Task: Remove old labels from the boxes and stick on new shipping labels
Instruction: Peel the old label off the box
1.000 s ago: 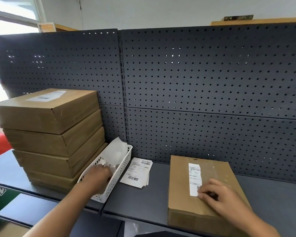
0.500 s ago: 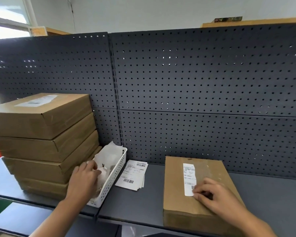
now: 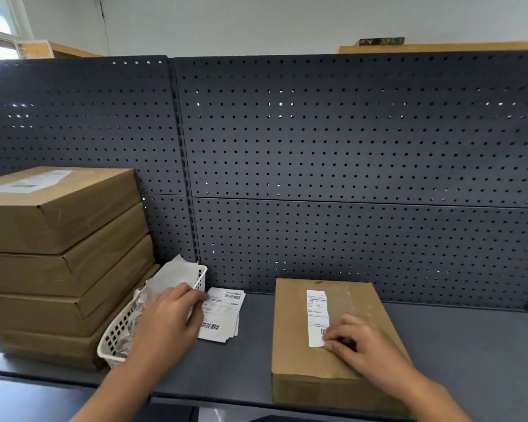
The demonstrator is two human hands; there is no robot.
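Cardboard box (image 3: 333, 345), flat and brown, lies on the right part of a dark grey surface (image 3: 464, 345), its long side running away from the viewer. A narrow white label (image 3: 317, 312) with printed text and a barcode is stuck lengthwise on its top, left of centre. The right hand (image 3: 366, 348) rests on the box lid with its fingers curled, fingertips at the near end of the label. Its grip is closed down tight there, but I cannot tell whether it pinches the label's edge or only presses on it.

To the left of the box, apart from it, a small pile of shipping labels (image 3: 226, 312) lies flat on the surface, barcodes showing. The left hand (image 3: 168, 321) hovers palm down over the left edge of this pile, fingers loosely stretched; its grip is relaxed and has hold of nothing.

Partly under that hand stands a white slotted basket (image 3: 116, 333) with crumpled white paper (image 3: 171, 275) sticking out of it. The basket touches a stack of boxes (image 3: 58, 263) at far left, the same brown card, and the top one bears a white label. Behind everything rises a dark pegboard (image 3: 348, 147).
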